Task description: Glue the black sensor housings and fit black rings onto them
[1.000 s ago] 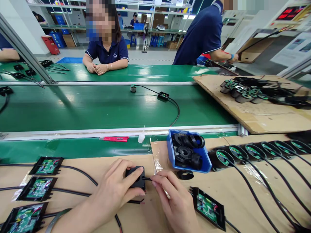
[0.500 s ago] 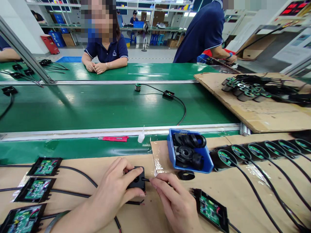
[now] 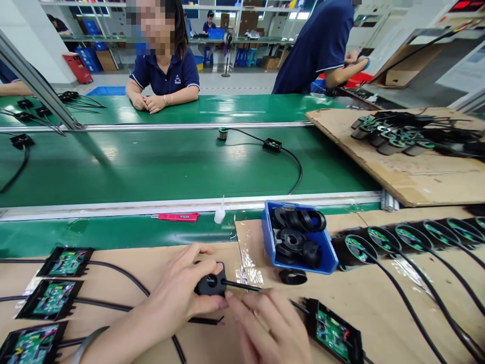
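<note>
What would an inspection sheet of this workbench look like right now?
Surface: cardboard sheet over a green bench.
Job's things: small black housing with a round hole, thin black cable leaving its side.
Clutter: blue bin of black rings, loose ring, open circuit-board boxes, red knife, small white bottle.
Grippers: left hand grips the housing; right hand pinches the cable.
Cables: black leads cross the cardboard.
Surroundings: green conveyor carrying one wired unit; people beyond it.
</note>
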Tool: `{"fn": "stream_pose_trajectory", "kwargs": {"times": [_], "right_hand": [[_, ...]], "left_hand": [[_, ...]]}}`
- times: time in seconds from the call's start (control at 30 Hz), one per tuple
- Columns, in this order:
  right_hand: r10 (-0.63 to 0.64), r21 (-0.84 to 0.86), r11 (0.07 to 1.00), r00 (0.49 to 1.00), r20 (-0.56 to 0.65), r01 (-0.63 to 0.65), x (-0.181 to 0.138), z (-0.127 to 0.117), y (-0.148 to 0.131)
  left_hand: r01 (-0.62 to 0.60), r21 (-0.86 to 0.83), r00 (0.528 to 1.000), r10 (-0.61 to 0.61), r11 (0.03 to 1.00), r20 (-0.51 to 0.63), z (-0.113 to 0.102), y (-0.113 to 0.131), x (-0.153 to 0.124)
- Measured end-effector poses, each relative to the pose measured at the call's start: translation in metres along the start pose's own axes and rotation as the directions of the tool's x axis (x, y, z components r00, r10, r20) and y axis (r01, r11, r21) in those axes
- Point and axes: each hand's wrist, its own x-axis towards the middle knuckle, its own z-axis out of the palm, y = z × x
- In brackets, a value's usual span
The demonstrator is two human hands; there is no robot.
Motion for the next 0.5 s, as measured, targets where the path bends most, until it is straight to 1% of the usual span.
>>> {"fn": "stream_pose_trajectory", "kwargs": {"times": [0.1, 0.2, 0.27, 0.33, 0.4, 0.5], "right_hand": [[-0.041, 0.035, 0.999, 0.990, 0.137, 0.037, -0.006, 0.007, -0.005], [-0.054, 0.012, 0.999, 0.988, 0.147, 0.053, -0.010, 0.014, -0.006], [-0.073, -0.043, 0.996, 0.989, 0.129, 0.080, -0.011, 0.018, -0.006], [-0.089, -0.118, 0.988, 0.989, 0.118, 0.103, -0.013, 0.021, -0.006], [-0.089, -0.192, 0.976, 0.991, 0.098, 0.107, -0.016, 0.026, -0.008], [-0.078, -0.258, 0.962, 0.995, 0.069, 0.093, -0.021, 0.034, -0.013]], "left_hand": [[0.020, -0.163, 0.999, -0.014, 0.986, 0.041, -0.002, -0.006, -0.001], [0.069, -0.393, 0.994, -0.028, 0.917, 0.109, -0.006, -0.013, 0.000], [0.132, -0.492, 0.989, -0.078, 0.860, 0.129, -0.007, -0.013, 0.002], [0.196, -0.508, 0.981, -0.164, 0.839, 0.108, -0.004, -0.009, 0.006], [0.246, -0.464, 0.968, -0.235, 0.851, 0.083, 0.000, -0.003, 0.009], [0.285, -0.382, 0.958, -0.279, 0.879, 0.074, 0.007, 0.006, 0.012]]}}
